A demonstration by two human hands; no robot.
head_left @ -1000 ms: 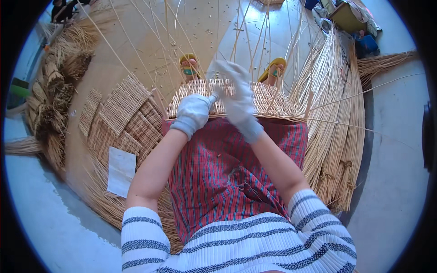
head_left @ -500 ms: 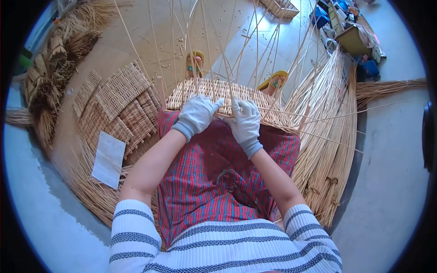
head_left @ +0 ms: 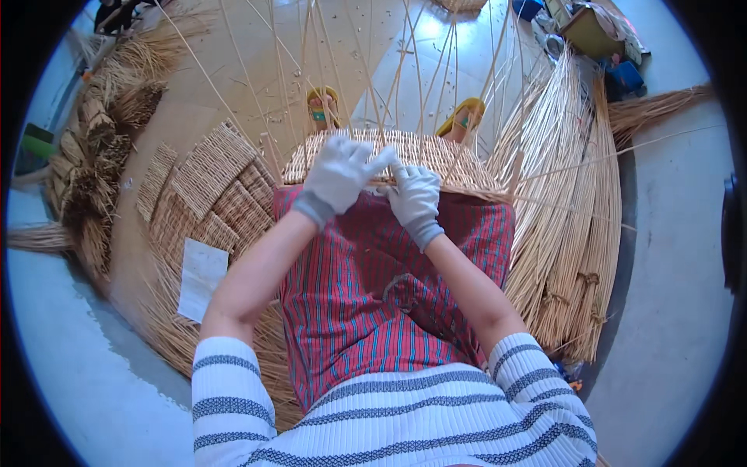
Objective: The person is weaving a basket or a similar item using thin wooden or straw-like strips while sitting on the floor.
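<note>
A partly woven wicker piece [head_left: 464,167] lies across my lap on red plaid cloth [head_left: 342,288], with long cane strands rising from it. My left hand [head_left: 338,173], in a white glove with a grey cuff, is at the near edge left of middle, fingers bent and reaching rightward toward the strands beside my right hand; what they hold, if anything, is unclear. My right hand [head_left: 414,194], gloved alike, is closed on the near edge of the wicker piece around the base of the strands. Feet in yellow sandals [head_left: 465,117] show beyond it.
Woven panels [head_left: 214,175] and a paper sheet [head_left: 202,276] lie left, with dark fibre bundles [head_left: 101,163] beyond. Long loose cane [head_left: 576,233] spreads at right. A green container [head_left: 591,35] with mixed items and a blue container [head_left: 622,76] stand back right; a basket sits at the top.
A second ago my right hand was raised with fingers extended; it came down onto the edge. In the last half second my left hand has lifted slightly and shifted right toward it.
</note>
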